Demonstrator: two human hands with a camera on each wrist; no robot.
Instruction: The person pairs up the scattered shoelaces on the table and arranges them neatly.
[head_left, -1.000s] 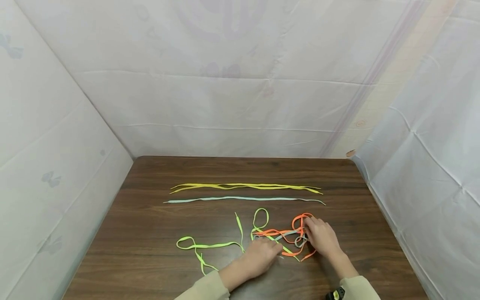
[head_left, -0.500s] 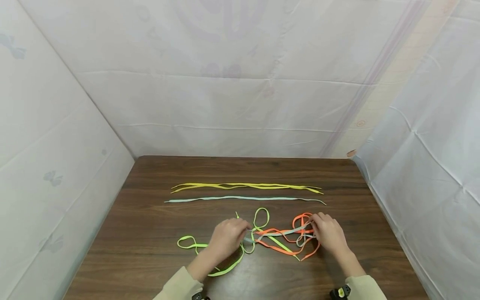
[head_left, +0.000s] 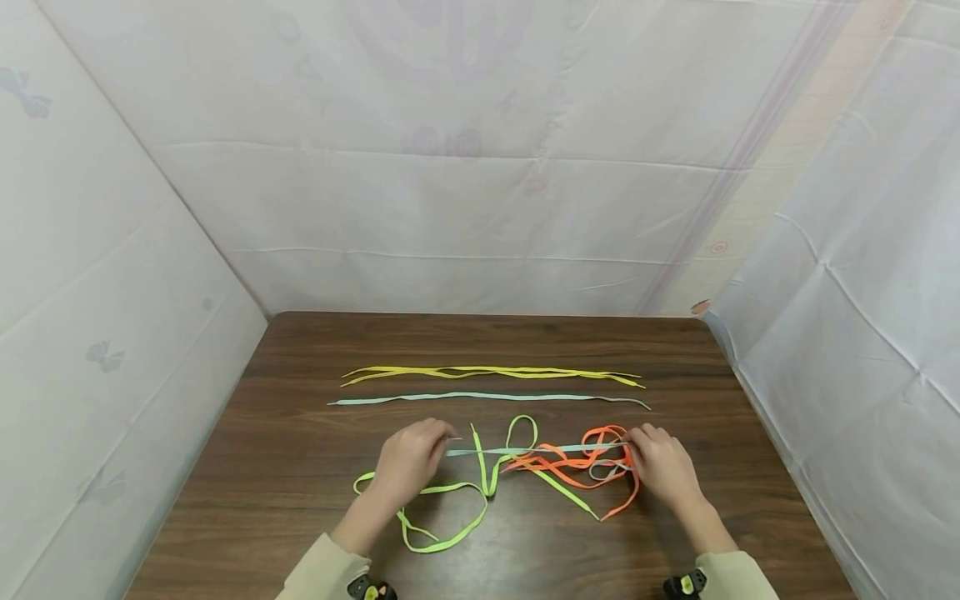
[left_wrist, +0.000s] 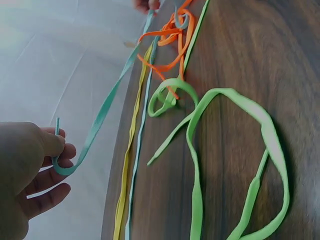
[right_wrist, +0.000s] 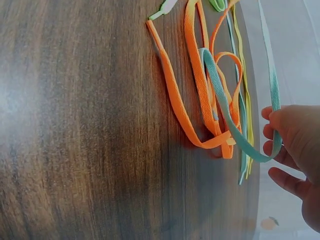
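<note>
A light blue shoelace [head_left: 573, 448] is stretched between the two hands above the tangle. My left hand [head_left: 408, 458] pinches it near one end, and the short tip pokes up past the thumb in the left wrist view. My right hand [head_left: 663, 467] pinches the same lace farther along; from there it droops in a loop [right_wrist: 250, 150] down into the orange laces. The orange shoelaces [right_wrist: 177, 107] lie in a heap just left of the right hand. Lime green shoelaces [left_wrist: 195, 165] lie in loose loops on the table, in front of and right of the left hand.
Behind the tangle, two yellow shoelaces [head_left: 517, 372] lie straight across the dark wooden table [head_left: 300, 500]. A second light blue shoelace [head_left: 457, 396] lies straight just in front of them. Pale cloth walls [head_left: 450, 208] stand around the back and sides.
My left hand has moved left and up, drawing the light blue shoelace out of the tangle into a nearly straight line. My right hand has shifted slightly right, and the green loops have shifted.
</note>
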